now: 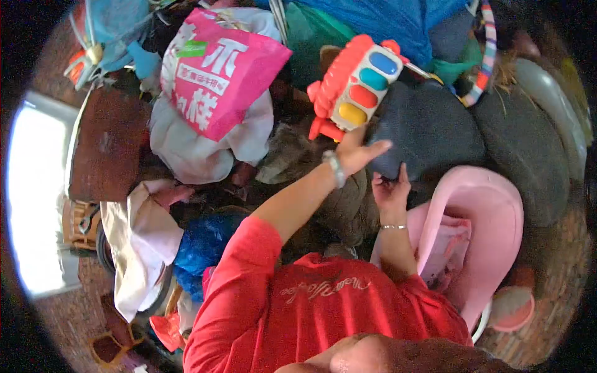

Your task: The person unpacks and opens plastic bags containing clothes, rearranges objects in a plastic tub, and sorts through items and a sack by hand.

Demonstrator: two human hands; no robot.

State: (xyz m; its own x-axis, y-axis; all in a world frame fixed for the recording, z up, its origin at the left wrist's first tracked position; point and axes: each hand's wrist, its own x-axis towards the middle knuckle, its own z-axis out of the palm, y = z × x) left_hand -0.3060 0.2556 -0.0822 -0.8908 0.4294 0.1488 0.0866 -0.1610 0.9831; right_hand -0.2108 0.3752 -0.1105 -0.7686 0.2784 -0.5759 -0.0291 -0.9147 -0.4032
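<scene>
A dark grey item, apparently cloth or a soft bag [432, 133], is held up in front of me. My left hand [357, 152] is at its left edge, thumb lying across the front and the other fingers partly hidden. At the lower edge, my right hand [392, 191] pinches it between thumb and finger. Just beyond my left hand is a red and white toy piano [365, 84] with blue, green, red and yellow keys; whether my fingers touch it I cannot tell.
A pink plastic baby tub [507, 217] stands at my right with cloth inside. Ahead on the left, a bright pink printed bag [233, 68] rests on a whitish bundle [186, 152]. Blue plastic bags [208, 245], a striped hoop [487, 56] and a dark rounded bundle [528, 155] surround me.
</scene>
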